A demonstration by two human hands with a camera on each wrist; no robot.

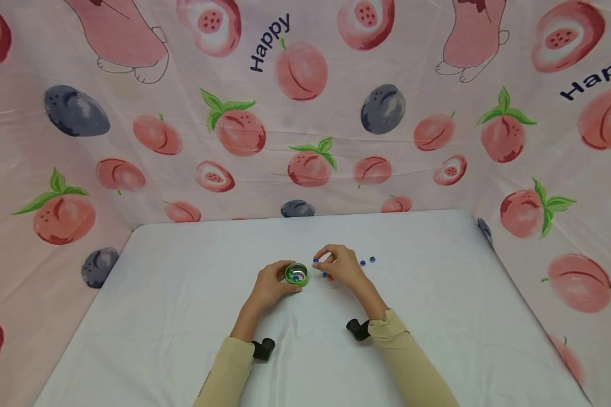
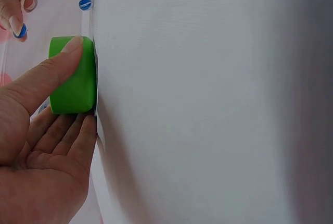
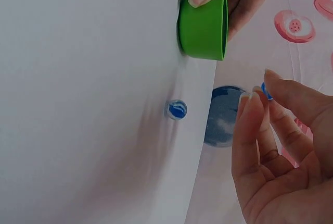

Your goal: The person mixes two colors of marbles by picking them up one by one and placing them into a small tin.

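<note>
Pinching a blue marble (image 1: 315, 260) to the right of a green cup (image 3: 203, 31)

The right hand (image 1: 342, 265) grips the blue marble between thumb and fingertips, holding it off the white table (image 1: 132, 339), near the cup but apart from it. Its other fingers are loosely bent. The green cup stands upright on the table, mouth up, just left of the right hand. The left hand (image 1: 271, 282) grips it from the left, thumb on the near side and fingers round the far side. Inside, a bit of blue (image 1: 296, 278) shows against a shiny interior; how many marbles lie there, I cannot tell.

A swirled marble (image 3: 177, 109), blue and white, lies on the table beneath the right hand, to the right of the cup. Farther right, beyond that hand, two blue marbles (image 1: 362, 263) (image 1: 372, 259) lie near each other without touching.

Both forearms come in from the near edge in beige sleeves (image 1: 412, 362), with a black device (image 1: 263, 349) at each wrist. On the far side and at both ends hangs a pink cloth (image 1: 336, 124) printed with peaches, dark fruit and the word "Happy".
</note>
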